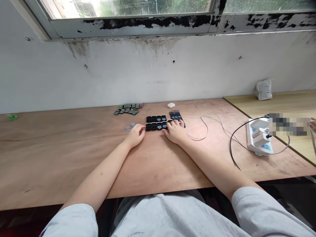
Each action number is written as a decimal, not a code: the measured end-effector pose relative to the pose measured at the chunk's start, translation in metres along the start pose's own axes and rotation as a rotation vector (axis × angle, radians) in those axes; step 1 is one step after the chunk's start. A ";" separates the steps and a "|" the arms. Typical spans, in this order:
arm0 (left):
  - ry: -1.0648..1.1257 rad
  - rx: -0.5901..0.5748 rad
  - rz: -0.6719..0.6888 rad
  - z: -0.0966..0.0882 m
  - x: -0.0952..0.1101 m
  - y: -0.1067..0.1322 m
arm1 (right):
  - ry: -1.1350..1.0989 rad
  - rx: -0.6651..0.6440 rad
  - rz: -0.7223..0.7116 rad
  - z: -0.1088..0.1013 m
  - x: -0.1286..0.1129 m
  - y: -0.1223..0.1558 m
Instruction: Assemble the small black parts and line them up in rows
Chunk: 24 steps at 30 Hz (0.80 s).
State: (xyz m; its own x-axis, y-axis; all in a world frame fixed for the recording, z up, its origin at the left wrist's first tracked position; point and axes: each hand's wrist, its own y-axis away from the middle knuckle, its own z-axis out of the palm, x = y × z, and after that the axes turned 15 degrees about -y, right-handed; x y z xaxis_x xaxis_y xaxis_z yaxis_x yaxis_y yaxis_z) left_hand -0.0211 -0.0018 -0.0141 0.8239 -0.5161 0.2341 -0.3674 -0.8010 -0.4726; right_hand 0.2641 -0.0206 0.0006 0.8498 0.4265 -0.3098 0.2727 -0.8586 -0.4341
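Note:
Two black trays lie side by side on the wooden table [74, 158], a far one [156, 118] and a near one [155, 126], each with small blue-grey parts in some slots. My left hand [135, 134] rests at the near tray's left end, fingers curled against it. My right hand [174, 130] lies at the tray's right end, fingers pressed on its edge. Whether either hand holds a part is hidden. A phone [176, 117] showing a timer sits just behind my right hand.
Several green square chips [127, 109] lie behind the trays, two small blue-grey parts [130, 126] to the left. A white earbud case [171, 105], a white cable [207, 126], a power strip [259, 140] with black cord, and a second lighter table [283, 102] are at the right.

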 end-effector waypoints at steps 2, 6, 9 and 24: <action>-0.002 0.003 0.001 -0.001 0.000 0.000 | -0.010 0.025 0.000 -0.003 -0.004 0.002; -0.007 0.018 0.006 -0.004 0.003 0.001 | 0.002 0.093 -0.011 -0.008 -0.009 0.004; -0.008 0.065 0.016 -0.007 0.005 0.002 | 0.008 0.111 -0.009 -0.011 -0.011 0.005; -0.015 0.067 0.151 -0.013 0.033 0.012 | -0.411 -0.296 -0.526 -0.004 -0.020 0.014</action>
State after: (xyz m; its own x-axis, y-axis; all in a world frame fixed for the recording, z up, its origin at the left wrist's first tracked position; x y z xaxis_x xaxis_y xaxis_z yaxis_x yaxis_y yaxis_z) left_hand -0.0043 -0.0323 -0.0008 0.7681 -0.6241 0.1432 -0.4585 -0.6922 -0.5573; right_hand 0.2530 -0.0421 0.0036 0.3511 0.8260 -0.4410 0.7584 -0.5271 -0.3835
